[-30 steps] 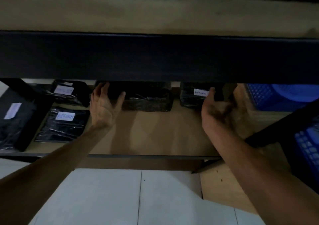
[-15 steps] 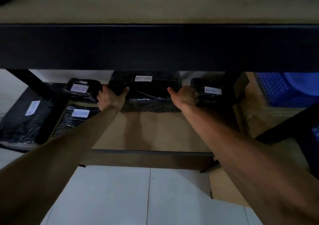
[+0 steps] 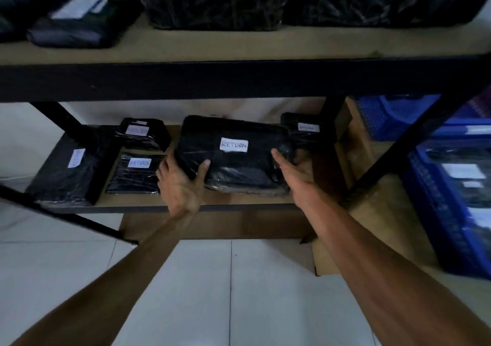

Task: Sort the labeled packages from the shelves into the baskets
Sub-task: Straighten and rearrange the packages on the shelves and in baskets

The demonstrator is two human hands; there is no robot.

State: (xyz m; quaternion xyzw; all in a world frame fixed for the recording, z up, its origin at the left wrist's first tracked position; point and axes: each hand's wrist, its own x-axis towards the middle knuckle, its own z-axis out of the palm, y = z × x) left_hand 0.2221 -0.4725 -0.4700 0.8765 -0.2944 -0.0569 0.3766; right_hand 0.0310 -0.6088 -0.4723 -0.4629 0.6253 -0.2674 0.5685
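Both hands are on the big black package (image 3: pixel 239 157) in the middle of the lower shelf (image 3: pixel 148 207), the one with the white "RETURN" label (image 3: pixel 233 145) on top. The left hand (image 3: pixel 182 183) grips its near-left corner, thumb on the top face and fingers (image 3: pixel 166 163) curled round the left side. The right hand (image 3: pixel 292 171) holds the right end, thumb lying along the top and the other fingers wrapped round the far side, mostly hidden. The package sits tilted, its far edge raised, near edge low at the shelf board; can't tell if it's fully clear of the board.

To its left on the same shelf there's a flat package (image 3: pixel 134 174) also marked RETURN, a smaller one (image 3: pixel 142 133) behind that whose label is too blurry to read, and a larger dark package (image 3: pixel 66 170) at the far left, partly behind a black frame post. Another small package (image 3: pixel 305 130) sits behind the right hand, label unreadable.

The upper shelf (image 3: pixel 239 45) carries more black wrapped packages. Off to the right is a blue basket (image 3: pixel 449 212) with labeled packages in it, and another blue basket (image 3: pixel 393 117) further back. White tile floor (image 3: pixel 212 292) below.
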